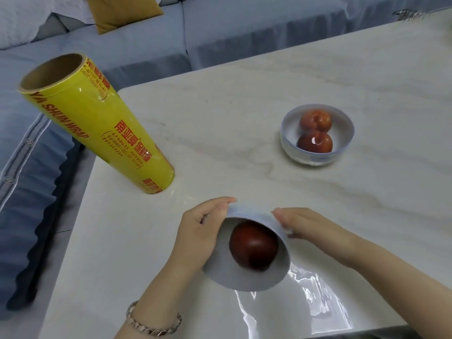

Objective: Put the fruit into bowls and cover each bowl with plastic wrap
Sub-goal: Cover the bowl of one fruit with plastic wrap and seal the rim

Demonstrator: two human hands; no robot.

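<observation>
At centre right the far bowl (pixel 315 157), holding two fruits, looks already wrapped. At lower centre the near bowl (pixel 234 275), tilted with one fruit (pixel 253 245) inside, is gripped by the curled fingers of the left hand (pixel 198 231) and right hand (pixel 308 223). Loose wrap (pixel 318 302) lies beneath, so its covering seems unfinished.

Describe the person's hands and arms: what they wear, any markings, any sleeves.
The left hand and the right hand are bare: no gloves and no rings in view. No sleeve shows on either arm up to the frame's edge. The left wrist wears a chain-link metal bracelet, rose-gold in tone with paler, shiny links. No other markings can be seen.
</observation>
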